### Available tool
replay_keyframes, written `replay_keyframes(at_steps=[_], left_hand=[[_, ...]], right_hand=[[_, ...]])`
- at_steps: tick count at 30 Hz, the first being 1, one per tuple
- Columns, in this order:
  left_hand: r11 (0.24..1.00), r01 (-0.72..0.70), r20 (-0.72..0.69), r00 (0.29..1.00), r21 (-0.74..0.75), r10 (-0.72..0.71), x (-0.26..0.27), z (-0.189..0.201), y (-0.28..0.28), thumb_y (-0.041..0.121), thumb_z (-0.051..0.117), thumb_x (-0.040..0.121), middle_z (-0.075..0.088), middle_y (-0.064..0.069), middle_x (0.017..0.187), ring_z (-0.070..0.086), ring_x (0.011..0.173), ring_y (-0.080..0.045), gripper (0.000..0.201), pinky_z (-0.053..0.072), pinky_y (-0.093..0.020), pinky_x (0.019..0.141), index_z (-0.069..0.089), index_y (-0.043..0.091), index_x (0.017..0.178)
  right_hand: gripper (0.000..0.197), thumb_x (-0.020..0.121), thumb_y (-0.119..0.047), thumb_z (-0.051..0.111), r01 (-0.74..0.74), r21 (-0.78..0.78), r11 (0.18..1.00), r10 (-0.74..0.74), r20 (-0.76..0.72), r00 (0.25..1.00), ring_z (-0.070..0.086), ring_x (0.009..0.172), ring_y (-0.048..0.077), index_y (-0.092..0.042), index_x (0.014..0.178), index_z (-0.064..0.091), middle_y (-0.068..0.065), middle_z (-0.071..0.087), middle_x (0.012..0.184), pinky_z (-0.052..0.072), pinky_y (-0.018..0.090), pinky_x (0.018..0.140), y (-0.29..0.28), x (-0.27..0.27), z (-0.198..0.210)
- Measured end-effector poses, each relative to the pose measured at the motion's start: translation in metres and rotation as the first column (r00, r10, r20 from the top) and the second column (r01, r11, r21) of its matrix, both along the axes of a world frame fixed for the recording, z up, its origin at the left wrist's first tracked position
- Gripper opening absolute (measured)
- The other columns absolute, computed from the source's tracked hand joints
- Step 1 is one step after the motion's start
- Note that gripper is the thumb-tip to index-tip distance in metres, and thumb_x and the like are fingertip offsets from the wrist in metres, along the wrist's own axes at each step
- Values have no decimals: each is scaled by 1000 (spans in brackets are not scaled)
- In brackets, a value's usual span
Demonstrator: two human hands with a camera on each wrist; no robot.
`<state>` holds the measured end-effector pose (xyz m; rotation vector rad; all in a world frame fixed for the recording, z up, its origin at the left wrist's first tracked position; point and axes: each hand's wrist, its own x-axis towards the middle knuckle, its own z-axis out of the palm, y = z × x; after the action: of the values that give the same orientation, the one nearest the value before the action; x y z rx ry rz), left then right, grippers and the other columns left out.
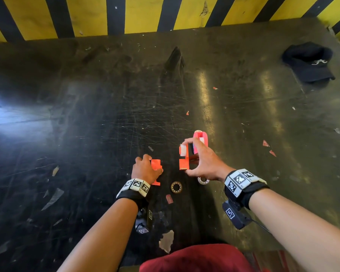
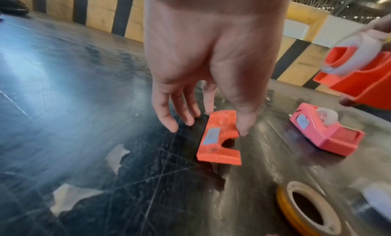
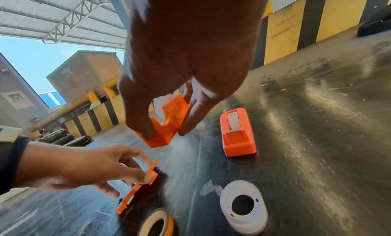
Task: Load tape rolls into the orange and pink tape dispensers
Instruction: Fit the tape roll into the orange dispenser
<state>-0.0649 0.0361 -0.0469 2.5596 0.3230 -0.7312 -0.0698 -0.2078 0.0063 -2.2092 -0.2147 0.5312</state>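
Observation:
My right hand (image 1: 185,159) grips the orange dispenser body (image 3: 169,121) off the table, thumb on one side and fingers on the other. A white tape roll (image 2: 349,59) sits on its hub. My left hand (image 2: 226,122) pinches the flat orange side cover (image 2: 217,139) between thumb and fingers; the cover's near end touches the table. The pink dispenser (image 1: 201,138) stands just beyond my right hand with a roll in it. A yellow-edged tape roll (image 1: 172,187) and a white roll (image 3: 243,223) lie flat near my wrists.
The dark scratched table (image 1: 106,114) carries scattered tape scraps and paper bits. A black cap (image 1: 308,61) lies at the far right. A yellow and black striped wall (image 1: 145,14) runs along the far edge. Red cloth (image 1: 194,258) shows at the near edge.

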Motion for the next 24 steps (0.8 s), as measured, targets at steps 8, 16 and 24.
replay_keyframes(at_steps=[8,16,24], left_hand=[[857,-188,-102,982,-480,158,15,10,-4,32,75,92,74,-8,103,72,97,-19,55,62,-41,87,51,24,141],[564,-226,-210,973,-794,93,37,60,-19,24,65,99,70,-13,120,70,114,-23,53,60,-50,97,47,26,149],[555,-209,-216,975,-805,52,35,60,-18,24,67,97,66,-22,129,70,118,-27,56,58,-54,99,48,27,150]], right_hand=[[82,74,-19,90,12,-16,1000,-12,9,1000,52,119,21,-35,135,37,-8,43,136,48,25,83,-1,7,-1],[82,71,-17,89,2,10,1000,-2,35,999,58,112,19,-36,133,39,0,50,132,55,22,77,2,9,5],[82,72,-19,89,16,37,999,-17,33,999,61,111,19,-37,133,39,2,52,130,54,20,78,2,7,8]])
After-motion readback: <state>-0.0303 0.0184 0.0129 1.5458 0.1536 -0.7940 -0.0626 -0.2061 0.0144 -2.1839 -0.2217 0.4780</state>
